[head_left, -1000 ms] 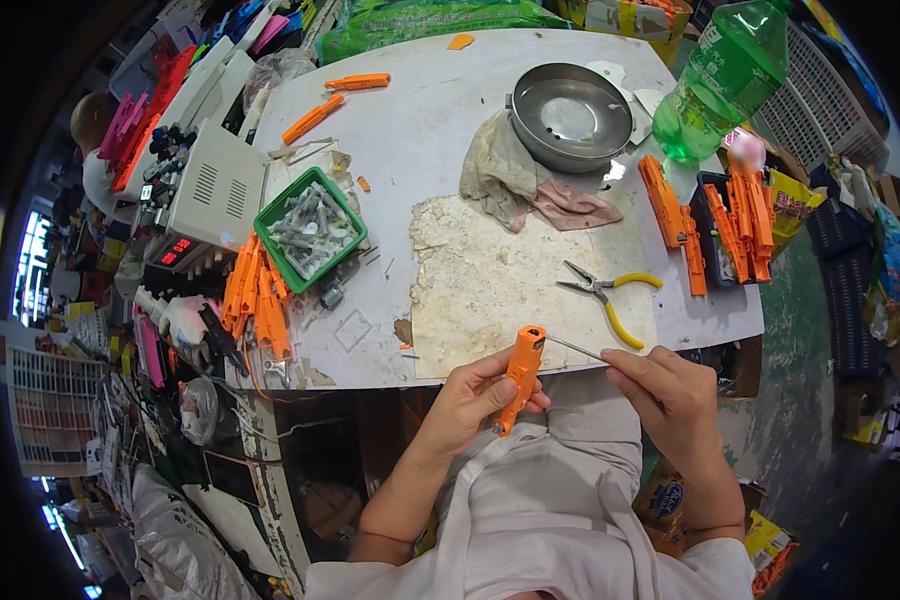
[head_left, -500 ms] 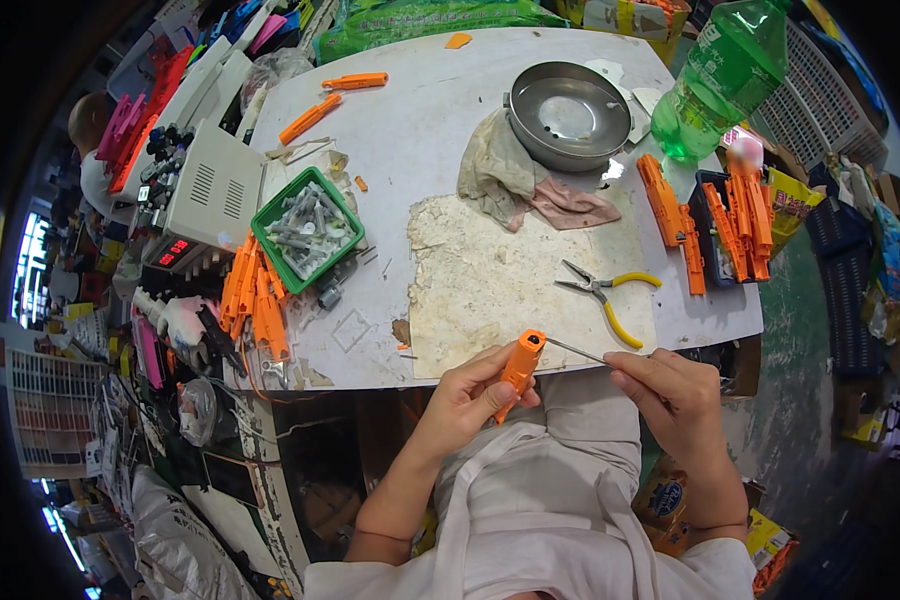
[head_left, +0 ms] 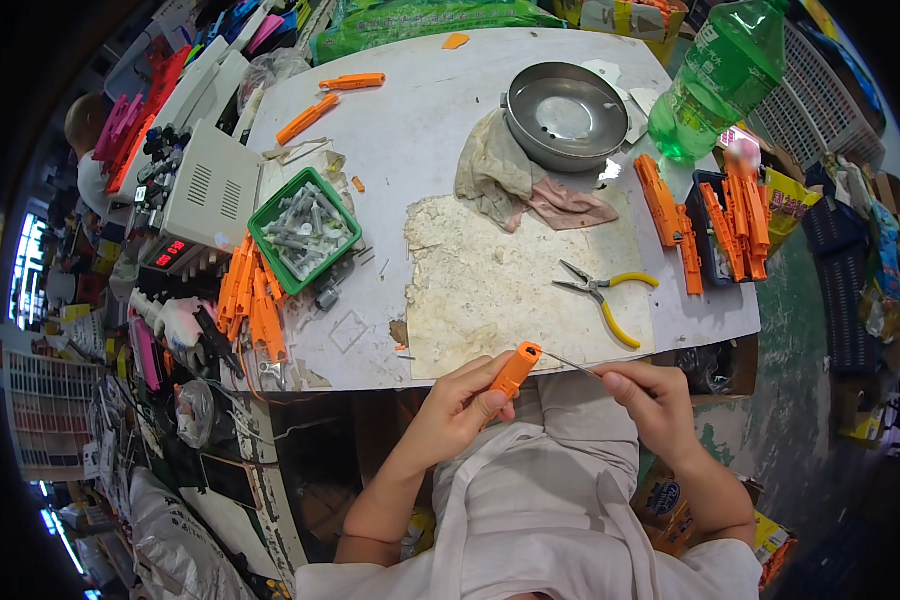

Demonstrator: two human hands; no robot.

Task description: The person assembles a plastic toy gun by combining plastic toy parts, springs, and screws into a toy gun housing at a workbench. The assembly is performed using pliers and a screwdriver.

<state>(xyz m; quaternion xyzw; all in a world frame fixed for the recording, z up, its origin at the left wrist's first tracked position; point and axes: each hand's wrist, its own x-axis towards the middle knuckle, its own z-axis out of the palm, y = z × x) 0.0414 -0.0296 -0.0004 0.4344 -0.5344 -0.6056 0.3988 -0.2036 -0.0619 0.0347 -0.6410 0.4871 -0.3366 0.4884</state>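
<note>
Gripping the orange part between thumb and fingers, the left hand is the nearer one; the part juts forward and rightward past those fingertips, long axis slanted, holed end outermost. Rightward, the right hand pinches a thin rod, its tip leftward of its fingers, by that end; contact unclear.
</note>
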